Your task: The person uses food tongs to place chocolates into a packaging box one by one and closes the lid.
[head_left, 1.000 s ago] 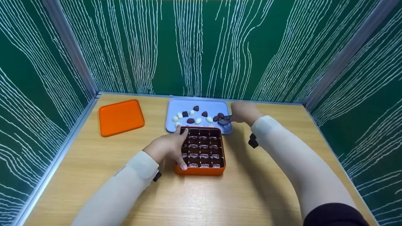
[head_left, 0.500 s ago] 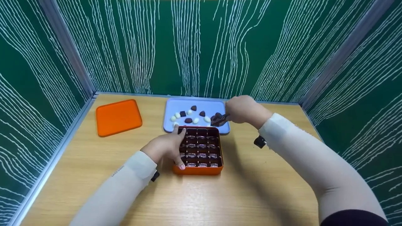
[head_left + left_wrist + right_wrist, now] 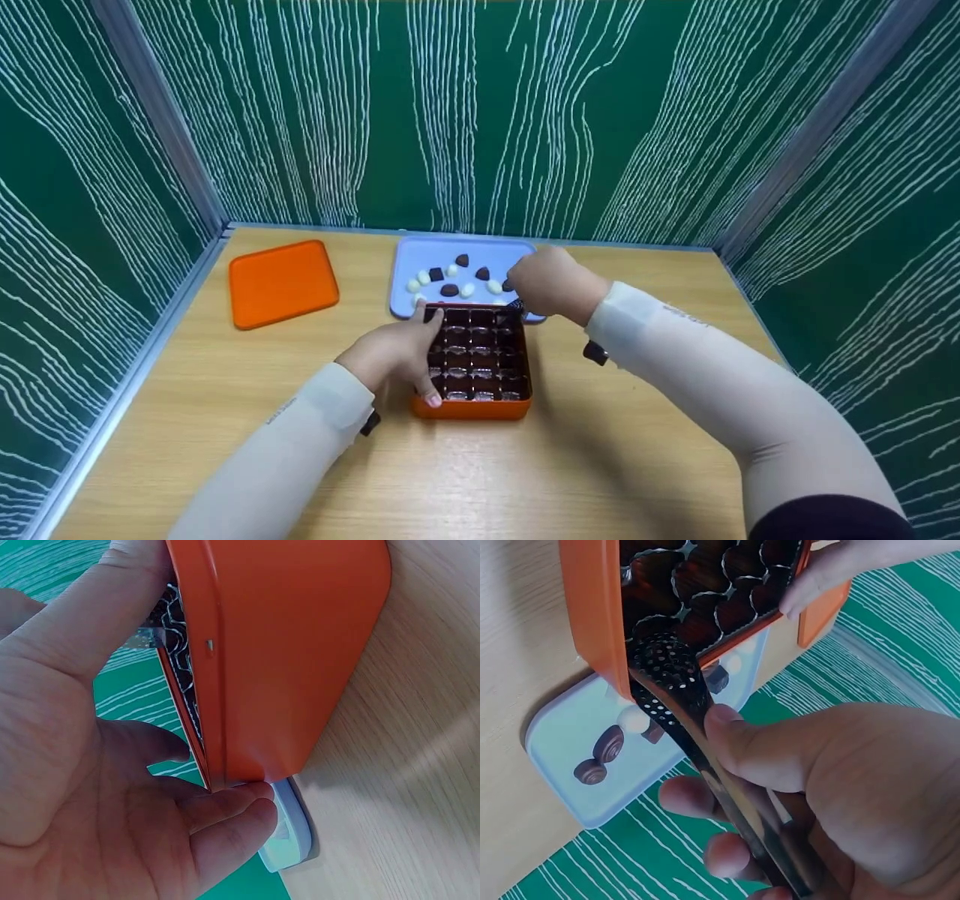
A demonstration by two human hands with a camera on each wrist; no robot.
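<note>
My right hand (image 3: 551,285) grips black perforated tongs (image 3: 742,810), whose head dips into a far-right corner compartment of an orange box (image 3: 472,409). Whether a chocolate sits between the tong tips cannot be made out. A dark brown divided insert (image 3: 471,360) lines the box. With my left hand (image 3: 397,356) I hold the box by its left side, the thumb over the near rim and fingers round the far corner. Behind it lies a pale blue tray (image 3: 420,251) with white chocolates (image 3: 467,290) and dark chocolates (image 3: 448,290); the box and right hand hide part of it.
An orange lid (image 3: 283,285) lies at the back left of the wooden table (image 3: 300,375). Green panels (image 3: 300,112) with white wavy lines close off the back and both sides. The box's far edge overlaps the tray's near edge in view.
The tongs in my right hand have moved from the dark chocolates at the tray's right toward me, to the box's far-right corner. My left hand has stayed on the box.
</note>
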